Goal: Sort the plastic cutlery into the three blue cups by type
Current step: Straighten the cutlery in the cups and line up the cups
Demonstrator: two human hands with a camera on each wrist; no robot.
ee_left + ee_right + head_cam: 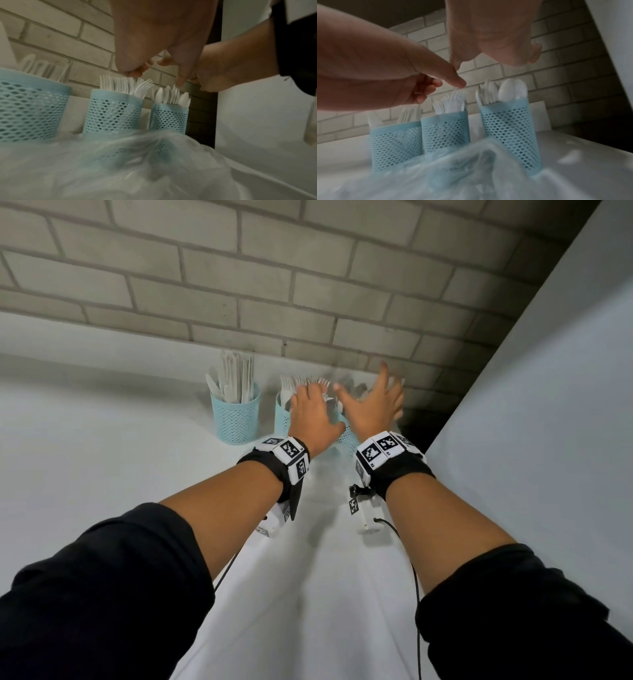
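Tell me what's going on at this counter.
A person's left hand and right hand hover, empty, over three light-blue perforated plastic cups against the brick wall. White plastic knives fill the left cup, forks the middle cup, spoons the right cup. Sorting looks done.

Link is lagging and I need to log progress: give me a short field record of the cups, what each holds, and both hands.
left cup: knives, upright
middle cup: forks
right cup: spoons
cup row: on white counter, against brick wall
left hand: above the forks, fingers loosely curled, nothing seen held
right hand: above the spoons, fingers spread, nothing seen held
loose cutlery on counter: none visible in head view
foreground of wrist views: blurred, cannot tell
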